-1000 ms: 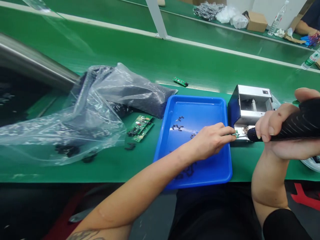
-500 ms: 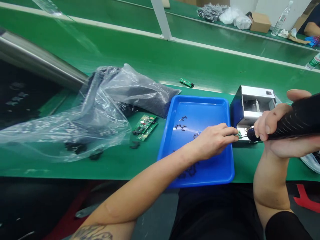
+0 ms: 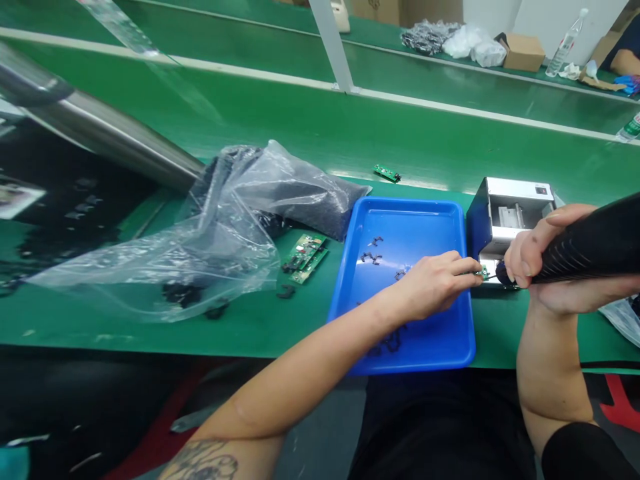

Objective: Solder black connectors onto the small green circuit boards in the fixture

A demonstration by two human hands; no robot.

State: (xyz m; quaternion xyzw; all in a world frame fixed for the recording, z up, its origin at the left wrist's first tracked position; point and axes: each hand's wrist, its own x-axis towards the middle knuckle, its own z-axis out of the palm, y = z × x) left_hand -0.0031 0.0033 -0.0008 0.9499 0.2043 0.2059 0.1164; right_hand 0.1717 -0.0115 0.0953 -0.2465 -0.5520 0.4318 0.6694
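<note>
My left hand (image 3: 443, 283) pinches a small green circuit board (image 3: 483, 272) just past the right rim of a blue tray (image 3: 464, 320). Wrapped round a black power screwdriver (image 3: 595, 243), my right hand (image 3: 533, 260) points its bit leftward at that board. The bit's tip is too small to make out clearly. Behind the board stands a silver and black metal box (image 3: 483, 213) with an open front, partly hidden by my right hand. Small black plastic parts (image 3: 371, 257) lie in the tray, some under my left forearm.
Left of the tray are green boards (image 3: 306, 257), a black clip (image 3: 286, 291) and clear bags (image 3: 310, 190) of dark parts. Another board (image 3: 387, 174) lies behind the tray. A metal tube (image 3: 125, 140) slants at the left. A person's arm (image 3: 625, 62) shows far right.
The whole view has shifted, so the table items appear further right. A pale piece inside the metal box's opening looks different. Both hands keep their holds on the board and screwdriver.
</note>
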